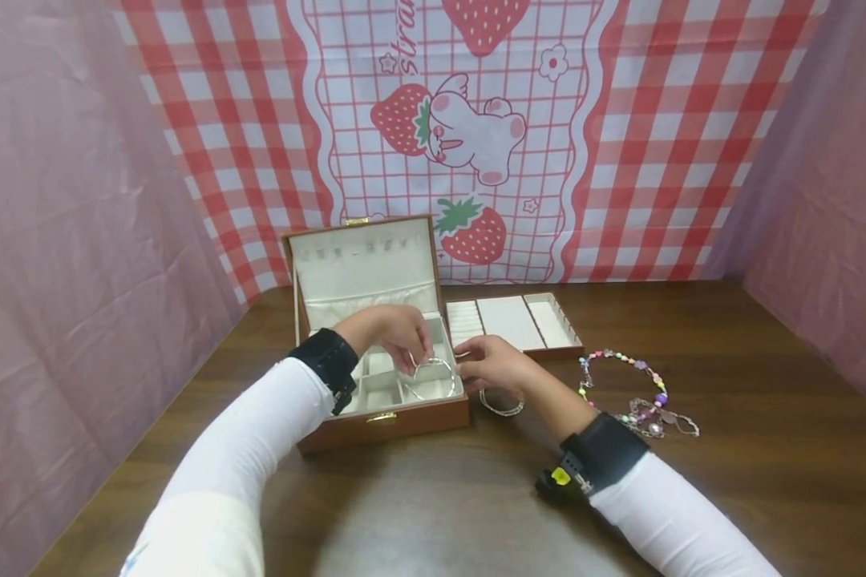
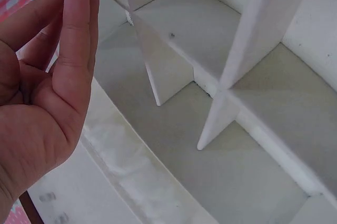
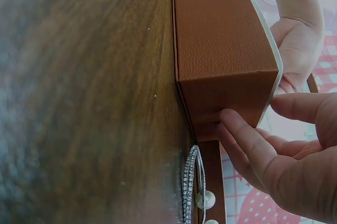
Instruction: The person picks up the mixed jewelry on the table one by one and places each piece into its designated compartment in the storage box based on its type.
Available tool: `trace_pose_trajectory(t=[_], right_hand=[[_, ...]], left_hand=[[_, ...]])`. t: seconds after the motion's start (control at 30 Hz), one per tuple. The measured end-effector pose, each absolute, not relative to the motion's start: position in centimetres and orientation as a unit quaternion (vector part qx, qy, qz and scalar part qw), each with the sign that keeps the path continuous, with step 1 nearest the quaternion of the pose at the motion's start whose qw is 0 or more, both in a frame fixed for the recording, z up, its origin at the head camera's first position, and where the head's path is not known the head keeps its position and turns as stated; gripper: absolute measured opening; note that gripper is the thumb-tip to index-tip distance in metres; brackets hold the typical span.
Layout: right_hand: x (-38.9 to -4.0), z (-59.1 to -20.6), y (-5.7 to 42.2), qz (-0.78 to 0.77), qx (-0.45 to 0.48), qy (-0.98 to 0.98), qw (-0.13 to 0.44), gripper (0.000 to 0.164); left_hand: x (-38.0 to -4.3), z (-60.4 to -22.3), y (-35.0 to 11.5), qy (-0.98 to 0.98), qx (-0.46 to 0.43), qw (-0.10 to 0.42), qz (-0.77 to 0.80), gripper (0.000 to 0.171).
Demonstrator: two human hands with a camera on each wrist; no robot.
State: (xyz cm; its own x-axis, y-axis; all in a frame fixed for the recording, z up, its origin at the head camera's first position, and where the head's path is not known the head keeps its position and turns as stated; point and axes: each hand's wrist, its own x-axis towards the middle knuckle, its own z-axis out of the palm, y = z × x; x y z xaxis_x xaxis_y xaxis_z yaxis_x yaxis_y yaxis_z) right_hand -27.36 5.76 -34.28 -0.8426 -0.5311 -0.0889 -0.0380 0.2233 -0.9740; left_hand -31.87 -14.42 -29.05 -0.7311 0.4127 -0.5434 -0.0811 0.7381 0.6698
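My left hand (image 1: 402,335) reaches over the jewelry box (image 1: 411,423) and pinches a thin silver bangle (image 1: 454,380). The bangle hangs over the front right compartment. In the left wrist view, the fingertips of that hand (image 2: 58,71) meet at the top left, beside the white compartments. Against the box's right wall rests my right hand (image 1: 501,366). The right wrist view shows its extended fingers (image 3: 247,137) touching the brown side, with another digit at the rim. A silver rhinestone bracelet (image 3: 189,182) lies on the table next to the box.
The box's lid (image 1: 364,264) stands raised at the back. Behind the right hand sits a divided tray (image 1: 511,320). Farther right lie a colorful beaded necklace (image 1: 641,365) and a silver chain with charms (image 1: 685,425). A checked strawberry cloth (image 1: 642,152) hangs behind the table.
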Motion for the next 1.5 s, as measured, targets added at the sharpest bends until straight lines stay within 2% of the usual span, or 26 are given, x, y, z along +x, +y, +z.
trace_pose_trajectory(t=[0.57,0.87,1.07,1.3,1.5], right_hand=[[-27.5,-34.4,5.7,-0.603,-0.188,0.746,0.21,0.042],[-27.6,-34.4,5.6,-0.6,-0.189,0.749,0.209,0.04],[-27.6,-34.2,5.6,-0.594,-0.189,0.754,0.208,0.04],[-27.4,-33.9,6.0,-0.595,-0.195,0.748,0.219,0.045],[-27.1,-33.1,6.8,-0.582,-0.195,0.764,0.201,0.048]], left_hand=[[-31.2,-29.2,-13.0,0.908,0.118,0.313,0.254,0.005],[-31.0,-29.2,-12.8,0.937,0.197,0.23,0.172,0.011],[-30.8,-29.0,-12.9,0.941,0.213,0.201,0.171,0.013],[-30.2,-28.5,-13.4,0.937,0.21,0.212,0.182,0.01],[-29.5,-27.5,-13.7,0.939,0.22,0.203,0.169,0.011]])
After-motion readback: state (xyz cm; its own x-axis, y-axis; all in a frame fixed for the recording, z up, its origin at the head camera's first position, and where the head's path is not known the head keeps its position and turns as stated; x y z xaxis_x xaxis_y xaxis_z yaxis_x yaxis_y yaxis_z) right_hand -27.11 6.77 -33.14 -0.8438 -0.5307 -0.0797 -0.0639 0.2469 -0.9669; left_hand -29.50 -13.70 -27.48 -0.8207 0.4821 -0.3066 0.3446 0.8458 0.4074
